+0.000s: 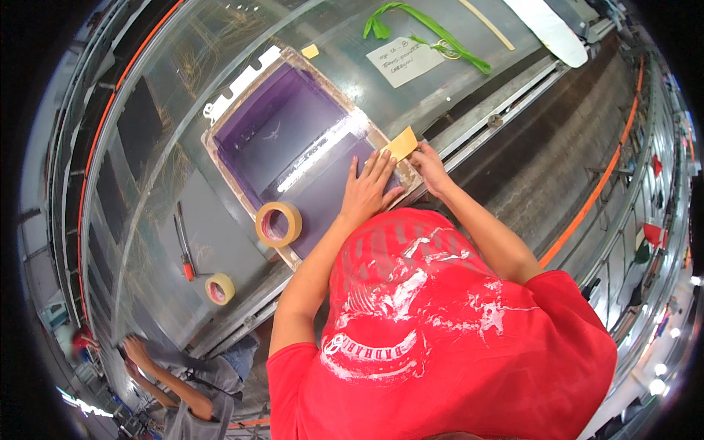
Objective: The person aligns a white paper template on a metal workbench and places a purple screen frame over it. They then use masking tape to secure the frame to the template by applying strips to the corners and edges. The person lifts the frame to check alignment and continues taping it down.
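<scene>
A printing screen with purple mesh (pixel 253 165) in a worn frame lies on the long table. My left hand (pixel 367 191) rests flat on its near right part, fingers spread, the fingertips at a strip of tan tape (pixel 400 144). The strip lies over the frame's right side and sticks up past its edge. My right hand (pixel 430 169) is closed at the frame's outer edge, thumb and fingers pinching by the strip's end. A large roll of tan tape (pixel 294 223) sits on the frame's near left edge.
Left of the frame lie a smaller tape roll (pixel 220 289) and a red-handled tool (pixel 187 265). Beyond it are a handwritten card (pixel 405 61) and a green cloth strip (pixel 433 23). A metal rail (pixel 506 103) edges the table. Another person's arm (pixel 172 381) shows at lower left.
</scene>
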The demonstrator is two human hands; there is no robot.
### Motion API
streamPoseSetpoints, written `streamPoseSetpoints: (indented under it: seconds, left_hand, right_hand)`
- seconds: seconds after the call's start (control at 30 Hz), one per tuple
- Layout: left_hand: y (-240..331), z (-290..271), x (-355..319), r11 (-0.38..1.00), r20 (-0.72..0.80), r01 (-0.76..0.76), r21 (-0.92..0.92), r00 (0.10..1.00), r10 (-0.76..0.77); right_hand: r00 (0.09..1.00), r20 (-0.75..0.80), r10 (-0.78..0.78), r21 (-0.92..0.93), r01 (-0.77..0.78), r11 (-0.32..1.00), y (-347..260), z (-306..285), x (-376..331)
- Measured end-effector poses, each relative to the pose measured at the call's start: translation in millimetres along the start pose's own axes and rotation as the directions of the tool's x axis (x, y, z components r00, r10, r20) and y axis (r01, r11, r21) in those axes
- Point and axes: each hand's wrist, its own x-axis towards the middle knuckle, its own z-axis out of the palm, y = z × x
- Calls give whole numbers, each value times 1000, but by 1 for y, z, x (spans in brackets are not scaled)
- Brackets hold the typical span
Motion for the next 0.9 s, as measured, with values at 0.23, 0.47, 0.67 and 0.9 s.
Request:
streamPoseSetpoints:
  seconds: [0.23,0.47,0.67,0.9]
  left_hand:
    - [3,-5,1,999,10,22,-49,1000,-21]
    - [-16,8,-2,872,-152,151,-466,957,-248]
    - [-24,13,4,483,-9,214,-849,908,-418]
    - [-29,21,2,462,-98,161,-872,867,-488]
  right_hand:
    - [998,-42,-50,-224,39,974,1,6,2]
    - [954,-30,-298,-315,274,909,1,21,-2]
    - [583,576,-573,-675,735,68,-33,52,-38]
    - [547,603,-580,-669,743,6,-57,36,-66]
